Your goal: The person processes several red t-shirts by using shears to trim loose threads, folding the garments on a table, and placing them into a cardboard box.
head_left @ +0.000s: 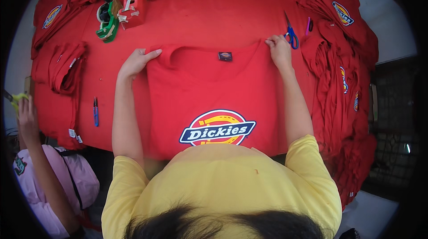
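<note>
A red T-shirt [214, 87] with a printed oval emblem on its chest lies spread in front of me, neckline away from my body. Its dark neck label [225, 56] faces up inside the collar. At the shirt's far left shoulder, my left hand [136, 62] is closed on the fabric, thumb on top. My right hand [279, 50] pinches the far right shoulder. Just beyond the right hand lies a pair of scissors [291, 36] with blue handles, not held. The shirt's near edge is hidden by my body.
Red and green tape dispensers [133, 13] stand at the far left. Blue thread snips [96, 112] lie left of my forearm. Folded red shirts [58, 71] sit at left, and heaped red garments [334, 83] at right. A co-worker's hand [27, 116] holds something yellow at far left.
</note>
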Demonstrator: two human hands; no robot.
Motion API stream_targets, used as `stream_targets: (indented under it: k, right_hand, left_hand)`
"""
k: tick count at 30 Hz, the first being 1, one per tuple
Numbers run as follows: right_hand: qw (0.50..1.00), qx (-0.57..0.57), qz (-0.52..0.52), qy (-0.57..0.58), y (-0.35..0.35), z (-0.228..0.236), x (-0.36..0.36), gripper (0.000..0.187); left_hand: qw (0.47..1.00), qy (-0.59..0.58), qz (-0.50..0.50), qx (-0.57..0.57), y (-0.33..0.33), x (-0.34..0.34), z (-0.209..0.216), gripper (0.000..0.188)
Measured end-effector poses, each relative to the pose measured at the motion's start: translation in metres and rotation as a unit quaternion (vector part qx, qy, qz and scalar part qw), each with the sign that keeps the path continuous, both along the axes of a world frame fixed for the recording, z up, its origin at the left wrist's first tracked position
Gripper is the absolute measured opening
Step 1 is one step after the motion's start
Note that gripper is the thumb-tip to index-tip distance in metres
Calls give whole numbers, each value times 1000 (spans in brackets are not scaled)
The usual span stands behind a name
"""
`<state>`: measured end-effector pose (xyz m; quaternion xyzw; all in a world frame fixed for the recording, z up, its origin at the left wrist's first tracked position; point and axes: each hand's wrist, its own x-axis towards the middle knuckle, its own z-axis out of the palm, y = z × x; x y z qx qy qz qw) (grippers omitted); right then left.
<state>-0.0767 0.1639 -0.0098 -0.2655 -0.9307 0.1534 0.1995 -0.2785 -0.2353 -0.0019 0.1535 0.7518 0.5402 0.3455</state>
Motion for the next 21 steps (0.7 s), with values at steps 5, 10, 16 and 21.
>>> stream_targets:
  k: [5, 10, 16, 21]
  right_hand:
    - [999, -2, 36, 19, -6, 2, 5, 22]
    - [972, -228, 39, -30, -13, 1, -14, 30]
    - [991, -123, 39, 37, -13, -16, -13, 23]
    - [995, 32, 52, 75, -31, -32, -19, 19]
  left_hand:
    - [882, 360, 48, -301, 26, 16, 36, 49]
    - [897, 402, -127, -135, 53, 4, 2, 33]
    - [859, 486, 18, -162, 70, -21, -6, 35]
    - [782, 587, 65, -199, 73, -23, -40, 41]
